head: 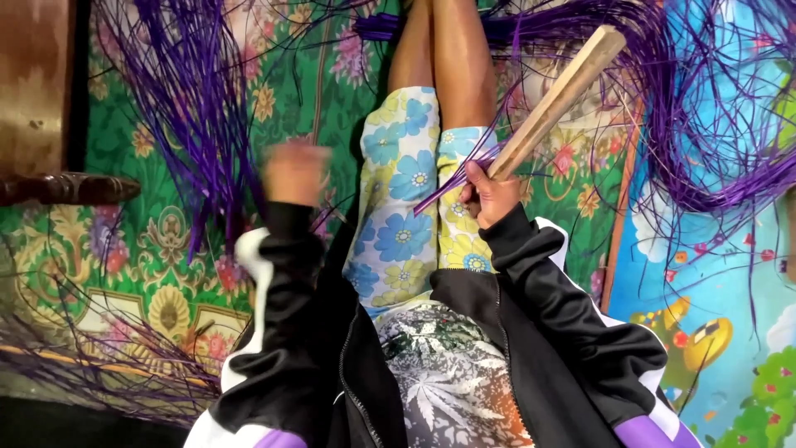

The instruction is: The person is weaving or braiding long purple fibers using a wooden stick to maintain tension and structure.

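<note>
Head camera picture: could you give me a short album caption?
Seated person's right hand grips a wooden stick; blurred left hand is beside purple strands.

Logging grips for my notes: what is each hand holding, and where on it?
Right hand: wooden stick, gripped at its lower end with a purple strand. Left hand: blurred, cannot tell.

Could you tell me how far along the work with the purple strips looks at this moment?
Done: nothing finished shows; no woven piece is visible. In hand: the right hand grips a wooden stick with a purple strip, while the blurred left hand is at a hanging bundle of strips. Left: loose purple strips remain piled on the mats.
</note>
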